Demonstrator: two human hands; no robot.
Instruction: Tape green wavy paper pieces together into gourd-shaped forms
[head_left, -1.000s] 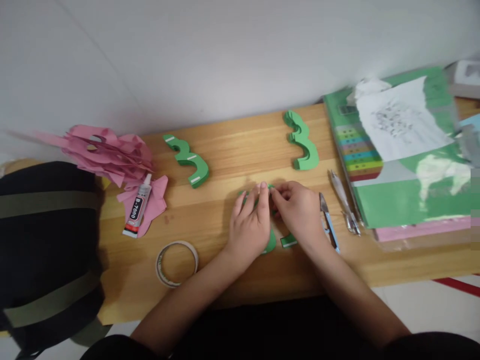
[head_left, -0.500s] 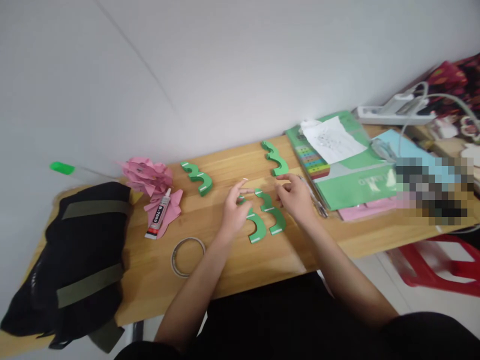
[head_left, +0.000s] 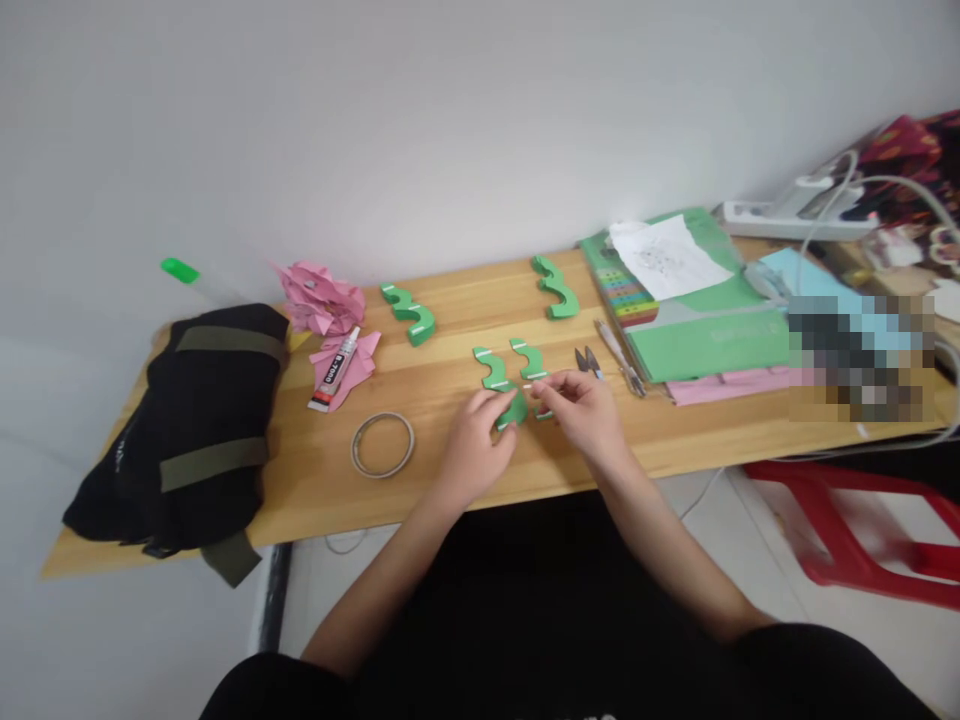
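Observation:
My left hand (head_left: 480, 445) has its thumb and fingers around the lower end of a green wavy piece (head_left: 495, 375), which lies on the wooden table. Beside it, my right hand (head_left: 589, 410) pinches a tiny white strip (head_left: 527, 386) between thumb and forefinger. A second green wavy piece (head_left: 529, 358) lies under and next to those fingertips, its lower half partly covered. White strips cross both pieces. Farther back rest two more green wavy pieces, one on the left (head_left: 410, 315) and one on the right (head_left: 555, 288).
A tape roll (head_left: 382, 445), a glue tube (head_left: 335, 370), crumpled pink paper (head_left: 321, 298) and a black bag (head_left: 217, 430) are on the left. Small scissors (head_left: 589, 362), pens (head_left: 621, 357) and a green folder (head_left: 712, 350) lie right. A red stool (head_left: 832, 540) stands below.
My left hand has lowered onto the near end of the green piece. My right hand has come in and closed into a pinch; the white strip is now there, not at my left fingertip.

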